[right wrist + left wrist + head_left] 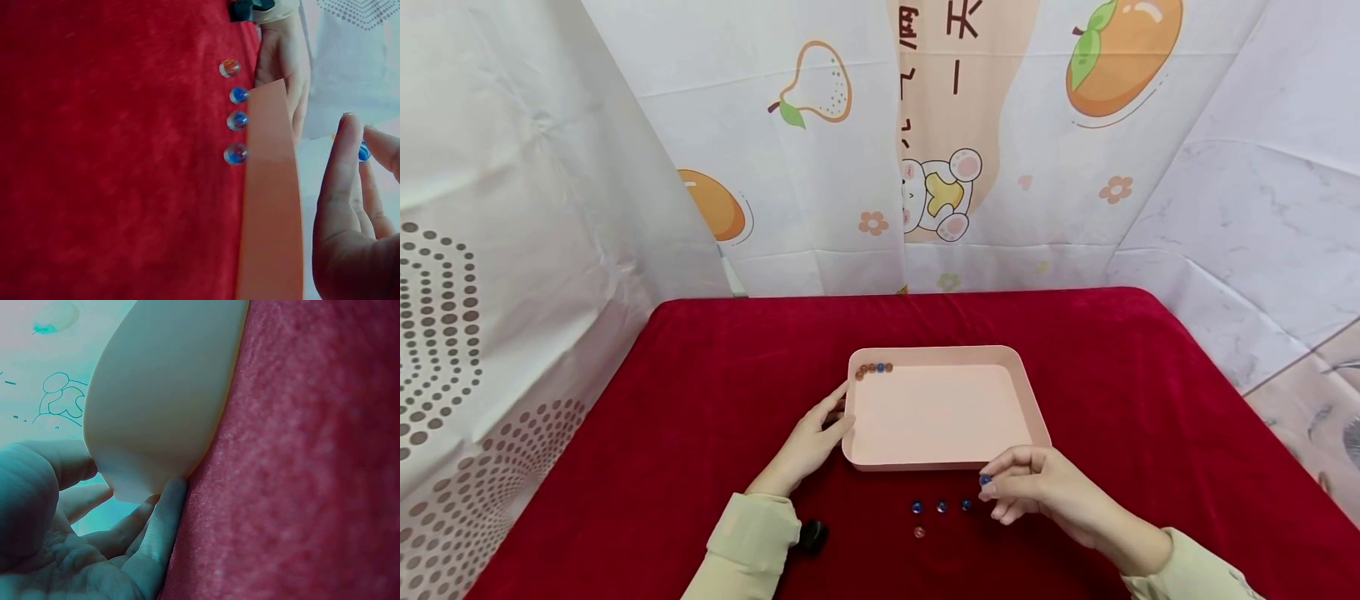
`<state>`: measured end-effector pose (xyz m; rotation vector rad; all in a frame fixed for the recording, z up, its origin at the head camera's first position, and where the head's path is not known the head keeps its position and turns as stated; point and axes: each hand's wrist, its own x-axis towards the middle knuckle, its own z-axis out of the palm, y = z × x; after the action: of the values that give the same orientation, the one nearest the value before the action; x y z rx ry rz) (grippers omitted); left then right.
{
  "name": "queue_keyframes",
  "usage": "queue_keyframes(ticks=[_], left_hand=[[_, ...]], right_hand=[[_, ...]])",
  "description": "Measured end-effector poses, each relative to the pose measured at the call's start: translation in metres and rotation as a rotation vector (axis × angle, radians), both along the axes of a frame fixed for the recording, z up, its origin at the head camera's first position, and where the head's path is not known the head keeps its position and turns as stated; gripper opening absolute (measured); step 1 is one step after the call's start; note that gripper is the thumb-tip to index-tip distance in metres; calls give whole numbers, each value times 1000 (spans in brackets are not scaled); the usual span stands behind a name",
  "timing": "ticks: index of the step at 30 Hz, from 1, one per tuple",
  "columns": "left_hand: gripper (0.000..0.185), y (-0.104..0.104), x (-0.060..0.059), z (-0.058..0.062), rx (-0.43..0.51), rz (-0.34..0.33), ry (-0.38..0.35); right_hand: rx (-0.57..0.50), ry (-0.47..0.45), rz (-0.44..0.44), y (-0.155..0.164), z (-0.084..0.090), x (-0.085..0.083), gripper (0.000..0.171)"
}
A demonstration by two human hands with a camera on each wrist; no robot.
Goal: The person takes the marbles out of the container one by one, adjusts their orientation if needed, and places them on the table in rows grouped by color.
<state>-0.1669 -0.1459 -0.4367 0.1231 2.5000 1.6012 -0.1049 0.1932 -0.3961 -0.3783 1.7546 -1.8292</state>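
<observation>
Blue marble (pixel 984 480) pinched btwn right hand (pixel 1045 492) fingers (pixel 340 156); left hand (pixel 808 442) touches tray (pixel 940 354).

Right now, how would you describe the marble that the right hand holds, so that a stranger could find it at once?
Start at the pink tray in the middle of the red cloth. Just before its near right corner, the right hand pinches a blue marble at its fingertips. Unlike the loose marbles lying on the cloth beside it, this one is lifted off the cloth.
</observation>
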Motion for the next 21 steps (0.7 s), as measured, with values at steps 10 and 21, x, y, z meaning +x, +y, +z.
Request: queue_keyframes(ticks=[10,21], left_hand=[[58,0,0,0,-4,1,-4],[58,0,0,2,2,-5,-10]], right_hand=[[36,8,-3,15,-20,1,22],[73,-38,23,17,-35,1,30]])
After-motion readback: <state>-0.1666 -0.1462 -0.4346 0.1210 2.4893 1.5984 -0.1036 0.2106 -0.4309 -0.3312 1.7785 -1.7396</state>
